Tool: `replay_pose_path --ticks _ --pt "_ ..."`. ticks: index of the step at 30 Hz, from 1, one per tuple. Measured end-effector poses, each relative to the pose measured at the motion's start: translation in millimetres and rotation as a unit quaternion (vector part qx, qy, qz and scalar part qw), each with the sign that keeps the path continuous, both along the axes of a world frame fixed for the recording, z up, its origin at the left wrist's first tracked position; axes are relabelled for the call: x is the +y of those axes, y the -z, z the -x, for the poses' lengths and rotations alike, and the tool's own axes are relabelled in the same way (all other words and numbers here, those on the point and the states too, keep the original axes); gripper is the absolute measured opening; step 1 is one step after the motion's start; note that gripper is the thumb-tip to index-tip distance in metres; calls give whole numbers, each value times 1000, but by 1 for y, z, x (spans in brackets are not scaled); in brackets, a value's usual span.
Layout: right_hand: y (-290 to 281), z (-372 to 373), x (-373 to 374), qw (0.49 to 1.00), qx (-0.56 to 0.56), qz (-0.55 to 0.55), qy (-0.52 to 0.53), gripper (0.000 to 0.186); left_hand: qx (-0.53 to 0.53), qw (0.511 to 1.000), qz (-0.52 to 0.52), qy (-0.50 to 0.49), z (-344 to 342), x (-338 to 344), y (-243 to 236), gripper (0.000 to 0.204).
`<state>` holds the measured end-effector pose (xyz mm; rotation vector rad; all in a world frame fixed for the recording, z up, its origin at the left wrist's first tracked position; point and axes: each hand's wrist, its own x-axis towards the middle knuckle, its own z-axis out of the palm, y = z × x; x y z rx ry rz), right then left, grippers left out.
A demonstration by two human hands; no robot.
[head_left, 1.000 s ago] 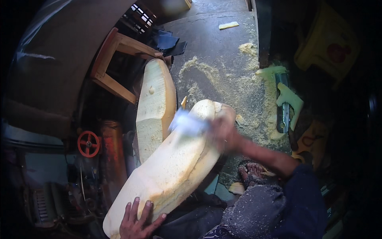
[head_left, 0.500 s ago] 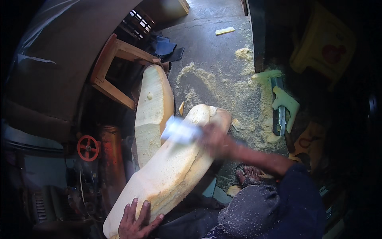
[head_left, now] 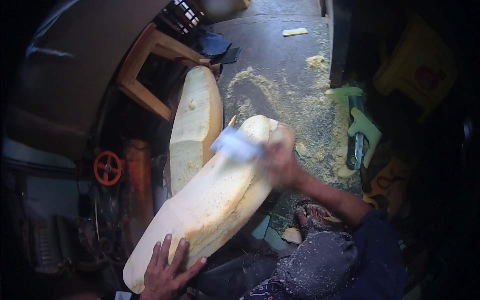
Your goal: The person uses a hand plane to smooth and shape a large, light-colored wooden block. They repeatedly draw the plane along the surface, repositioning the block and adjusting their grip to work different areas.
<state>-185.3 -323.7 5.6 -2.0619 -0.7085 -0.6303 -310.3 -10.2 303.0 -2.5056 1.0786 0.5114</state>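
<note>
A long, pale yellow foam block point(head_left: 200, 200), shaped like a seat cushion, lies slanted in front of me. My left hand point(head_left: 169, 267) rests on its near end, fingers spread and lying flat. Around the far part, my right hand point(head_left: 280, 162) is closed on a whitish-blue flat block point(head_left: 235, 145). Motion smears that block, so its exact kind cannot be made out; it is over the foam's upper face. A second foam piece point(head_left: 195, 115), with a small hole in its top, stands just beyond on the left.
Foam crumbs point(head_left: 255, 82) litter the dark floor. At right lie a dark metal straight tool point(head_left: 355, 135) and a greenish foam scrap point(head_left: 367, 127). A wooden frame point(head_left: 145, 65), an orange cylinder point(head_left: 137, 175) and a red handwheel point(head_left: 108, 168) stand left. My dusty knee point(head_left: 317, 265) is near.
My right hand and the whitish block remain over the foam's far part, still blurred by motion. My left hand keeps its place on the foam. The view has shifted slightly.
</note>
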Motion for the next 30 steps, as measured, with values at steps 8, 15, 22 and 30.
replay_pose_path --ticks 8,15,22,30 --pt "-29 15 3 1000 0 9 -8 28 -1 1000 -12 17 2 -10 0 54" --pt "-40 19 0 998 -57 40 10 27 23 1000 -5 -7 -4 -12 1 55" --pt "59 -70 -71 843 368 -303 247 33 -26 998 11 59 -36 42 25 49" --pt "69 4 -115 526 411 -744 11 40 9 992 82 96 -49 27 234 57"
